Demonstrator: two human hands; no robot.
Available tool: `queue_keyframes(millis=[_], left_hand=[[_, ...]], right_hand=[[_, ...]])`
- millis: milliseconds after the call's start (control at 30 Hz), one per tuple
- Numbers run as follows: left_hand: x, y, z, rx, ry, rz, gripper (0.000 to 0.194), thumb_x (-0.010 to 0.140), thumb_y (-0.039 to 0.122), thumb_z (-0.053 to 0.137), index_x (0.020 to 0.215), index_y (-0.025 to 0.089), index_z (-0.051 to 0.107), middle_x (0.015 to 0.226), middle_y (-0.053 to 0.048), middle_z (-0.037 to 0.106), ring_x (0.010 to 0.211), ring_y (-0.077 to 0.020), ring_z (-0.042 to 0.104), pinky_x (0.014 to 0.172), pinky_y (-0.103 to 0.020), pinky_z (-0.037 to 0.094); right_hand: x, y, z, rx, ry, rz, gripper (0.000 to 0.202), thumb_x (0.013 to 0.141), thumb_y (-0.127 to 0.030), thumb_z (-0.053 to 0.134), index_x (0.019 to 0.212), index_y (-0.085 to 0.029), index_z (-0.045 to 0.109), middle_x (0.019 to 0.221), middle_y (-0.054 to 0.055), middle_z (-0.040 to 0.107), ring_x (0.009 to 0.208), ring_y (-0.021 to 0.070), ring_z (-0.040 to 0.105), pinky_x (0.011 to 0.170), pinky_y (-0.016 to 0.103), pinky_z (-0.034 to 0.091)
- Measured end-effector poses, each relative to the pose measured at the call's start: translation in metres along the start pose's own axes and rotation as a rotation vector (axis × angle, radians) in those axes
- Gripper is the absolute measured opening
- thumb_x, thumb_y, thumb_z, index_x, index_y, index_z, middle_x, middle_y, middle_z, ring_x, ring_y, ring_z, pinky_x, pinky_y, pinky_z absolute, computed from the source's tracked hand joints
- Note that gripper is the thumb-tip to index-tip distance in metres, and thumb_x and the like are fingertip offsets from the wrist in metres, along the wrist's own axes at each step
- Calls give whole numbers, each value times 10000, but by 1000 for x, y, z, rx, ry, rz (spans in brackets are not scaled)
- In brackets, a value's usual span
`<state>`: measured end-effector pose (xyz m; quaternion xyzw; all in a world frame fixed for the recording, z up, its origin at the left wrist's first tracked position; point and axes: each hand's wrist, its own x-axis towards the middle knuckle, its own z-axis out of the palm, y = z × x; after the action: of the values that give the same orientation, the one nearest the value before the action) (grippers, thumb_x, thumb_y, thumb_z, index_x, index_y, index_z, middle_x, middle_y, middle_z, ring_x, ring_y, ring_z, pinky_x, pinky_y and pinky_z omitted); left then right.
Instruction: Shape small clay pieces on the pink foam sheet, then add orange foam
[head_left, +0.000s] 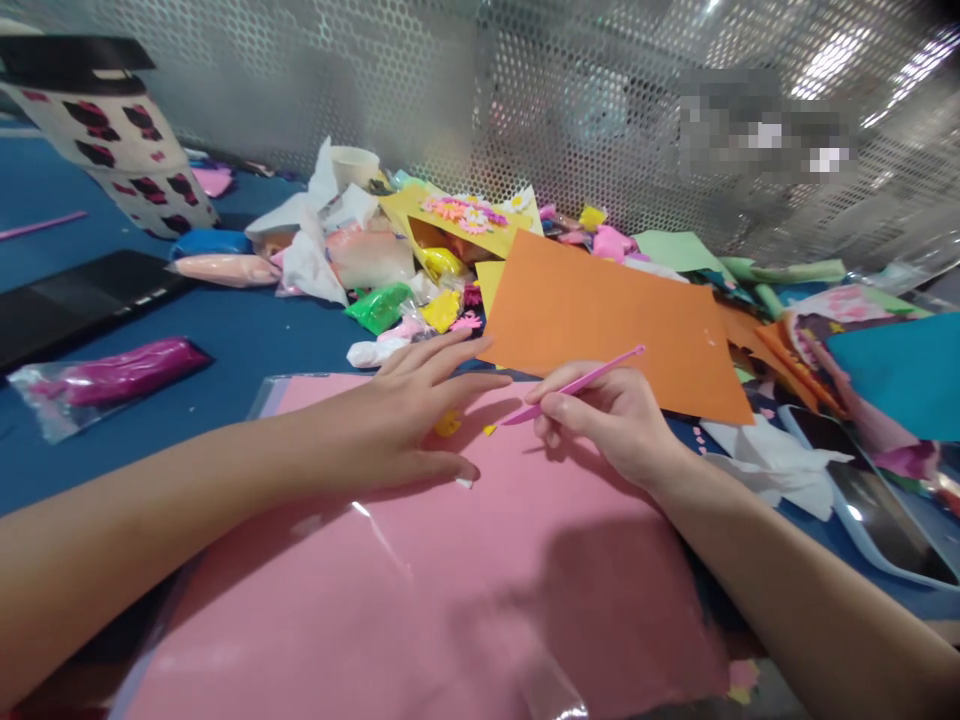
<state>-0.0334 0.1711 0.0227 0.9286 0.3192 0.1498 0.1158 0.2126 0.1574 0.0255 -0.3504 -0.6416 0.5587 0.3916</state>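
Note:
In my right hand is a pink plastic clay modelling tool, pinched like a pen, its pointed end aimed down and left. Just beyond that point lies a tiny yellow clay piece. My left hand rests with fingers spread on a pink sheet in a clear plastic cover. Between its thumb and forefinger sits a larger yellow clay piece, partly hidden by the hand. A small white bit shows at the left thumb's tip; whether it is clay or nail I cannot tell.
Orange paper lies behind my hands, beside bagged green clay and crumpled tissues. On the left are a magenta clay bag, a black device and a patterned tumbler. A phone lies right, before a perforated metal panel.

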Motion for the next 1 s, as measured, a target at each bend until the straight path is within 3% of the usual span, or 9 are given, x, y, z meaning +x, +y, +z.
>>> queue_keyframes(millis=[167,300,600,833,900,1000], left_hand=[[0,5,2,-15,-2,-91,680,876,468,619,1485,327,352,1642,-83,72,1485,-428,36,1147,-667,141],[2,4,6,24,28,-102,645,878,438,615,1468,311,387,1643,-73,85,1491,-412,22,1162,-665,24],[0,1,8,101,42,-51,785,816,543,669,1496,356,325,1649,-66,44,1492,-410,-9,1165,-657,-17],[0,1,6,165,65,-20,820,747,609,703,1455,307,419,1640,-66,125,1488,-423,-9,1165,-645,-51],[0,1,1,157,66,-20,743,798,597,654,1446,310,430,1641,-55,127,1492,-408,-16,1167,-635,-69],[1,1,-6,99,33,-38,537,968,506,419,1469,316,385,1651,-47,64,1502,-364,-29,1173,-631,-32]], right_hand=[[-1,3,1,18,-9,-5,139,877,-311,668,883,-191,738,682,-10,658,559,83,605,478,193,533],[0,5,1,2,-7,7,140,882,-312,666,924,-200,737,682,-12,661,555,84,614,479,193,531],[1,4,1,-16,-15,-2,136,890,-309,659,923,-201,734,687,-12,662,554,85,616,485,198,532],[0,4,1,-58,-35,-9,146,898,-299,640,912,-182,726,713,0,661,572,90,616,513,214,544],[-1,3,2,-109,-55,-9,147,896,-291,636,907,-174,723,715,5,665,586,98,623,530,227,549],[-2,3,6,-247,-134,-36,127,887,-246,627,890,-165,724,769,27,696,630,107,649,573,234,554]])
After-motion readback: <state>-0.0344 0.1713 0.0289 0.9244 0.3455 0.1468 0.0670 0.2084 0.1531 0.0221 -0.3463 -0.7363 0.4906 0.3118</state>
